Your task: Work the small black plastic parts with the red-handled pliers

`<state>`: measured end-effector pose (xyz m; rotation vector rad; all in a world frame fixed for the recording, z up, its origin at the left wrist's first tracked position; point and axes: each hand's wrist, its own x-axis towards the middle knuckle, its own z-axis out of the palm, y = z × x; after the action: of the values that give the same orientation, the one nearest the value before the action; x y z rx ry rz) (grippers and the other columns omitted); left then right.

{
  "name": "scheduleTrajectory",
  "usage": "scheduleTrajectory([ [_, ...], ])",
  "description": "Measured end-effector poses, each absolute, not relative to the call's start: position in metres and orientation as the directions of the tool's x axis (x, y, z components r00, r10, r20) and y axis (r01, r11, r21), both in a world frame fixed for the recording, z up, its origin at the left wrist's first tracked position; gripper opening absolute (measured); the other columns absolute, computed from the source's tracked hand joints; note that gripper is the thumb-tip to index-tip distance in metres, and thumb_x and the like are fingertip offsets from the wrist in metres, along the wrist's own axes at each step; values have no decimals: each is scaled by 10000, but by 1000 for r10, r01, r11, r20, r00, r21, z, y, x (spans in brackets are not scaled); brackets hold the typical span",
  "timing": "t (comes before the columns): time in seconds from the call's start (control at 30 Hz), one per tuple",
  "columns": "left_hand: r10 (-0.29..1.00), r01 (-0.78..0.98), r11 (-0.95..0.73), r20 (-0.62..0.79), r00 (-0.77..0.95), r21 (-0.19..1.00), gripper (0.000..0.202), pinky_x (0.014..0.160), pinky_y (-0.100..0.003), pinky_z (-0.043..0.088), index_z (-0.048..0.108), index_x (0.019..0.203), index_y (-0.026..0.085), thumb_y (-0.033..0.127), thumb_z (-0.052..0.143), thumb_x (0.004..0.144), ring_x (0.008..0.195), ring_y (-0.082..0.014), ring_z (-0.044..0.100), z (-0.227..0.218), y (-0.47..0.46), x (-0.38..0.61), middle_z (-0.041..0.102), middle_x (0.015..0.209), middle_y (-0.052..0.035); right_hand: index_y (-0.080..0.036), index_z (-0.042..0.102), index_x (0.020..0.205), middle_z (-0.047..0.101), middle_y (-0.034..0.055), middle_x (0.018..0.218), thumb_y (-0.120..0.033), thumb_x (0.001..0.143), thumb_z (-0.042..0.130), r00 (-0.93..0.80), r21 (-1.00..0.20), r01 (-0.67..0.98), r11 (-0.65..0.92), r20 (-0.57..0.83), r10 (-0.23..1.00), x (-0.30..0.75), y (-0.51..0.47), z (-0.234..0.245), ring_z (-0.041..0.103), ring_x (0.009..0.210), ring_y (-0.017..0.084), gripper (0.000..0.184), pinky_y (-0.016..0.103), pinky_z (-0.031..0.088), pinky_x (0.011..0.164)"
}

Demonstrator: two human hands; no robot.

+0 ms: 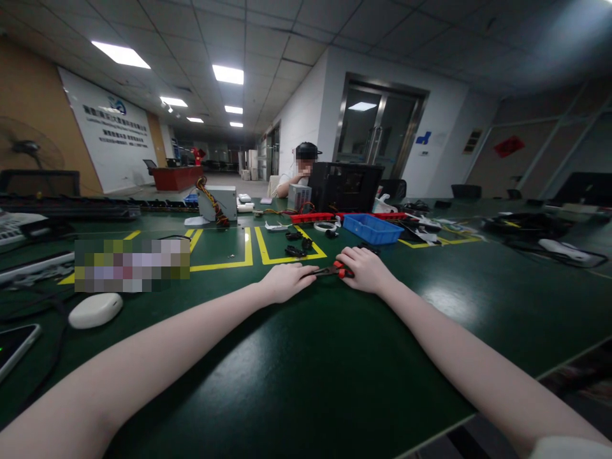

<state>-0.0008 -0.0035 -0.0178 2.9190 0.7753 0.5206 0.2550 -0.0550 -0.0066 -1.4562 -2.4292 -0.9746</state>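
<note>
My right hand (364,268) is closed round the red handles of a pair of pliers (329,271), whose dark jaws point left. At the tip of the jaws, the fingers of my left hand (288,282) are pinched together. Whatever lies between those fingertips is too small to make out. Both hands are held over the dark green table (287,370). Just beyond them, several small black pieces (297,245) lie inside a yellow taped outline. A blue tray (373,228) stands behind my right hand.
A power supply (217,204) with bundled wires stands at the back left. Behind a black computer case (344,186) sits another person (291,182). A white rounded case (95,310) and a phone (16,350) lie at the left. A red strip (315,217) crosses the back.
</note>
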Motion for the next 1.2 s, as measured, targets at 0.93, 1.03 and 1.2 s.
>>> scheduleTrajectory([
  [0.93,496,457,-868,288,819,196,487,860,-363,486,520,1332,269,506,317,958,1034,-269,631,-24,-3,4,649,1192,-69,-157,585,1059,569,120,1080,-326,792,570,-437,366,880,301,378,816,251,-63,-7,481,898,228,316,340,326,772],
  [1.03,503,463,-864,281,818,198,488,848,-368,490,523,1327,272,510,315,956,1031,-273,632,-25,-3,5,651,1191,-68,-162,582,1061,564,119,1087,-329,793,574,-433,360,882,303,372,821,251,-64,-7,480,904,227,316,339,325,772],
  [1.2,504,464,-864,290,814,198,494,861,-363,484,512,1337,278,520,316,954,1040,-269,629,-28,-1,6,645,1206,-68,-166,583,1055,559,118,1097,-332,781,594,-417,353,888,294,350,839,251,-65,-6,486,917,227,321,340,327,779],
])
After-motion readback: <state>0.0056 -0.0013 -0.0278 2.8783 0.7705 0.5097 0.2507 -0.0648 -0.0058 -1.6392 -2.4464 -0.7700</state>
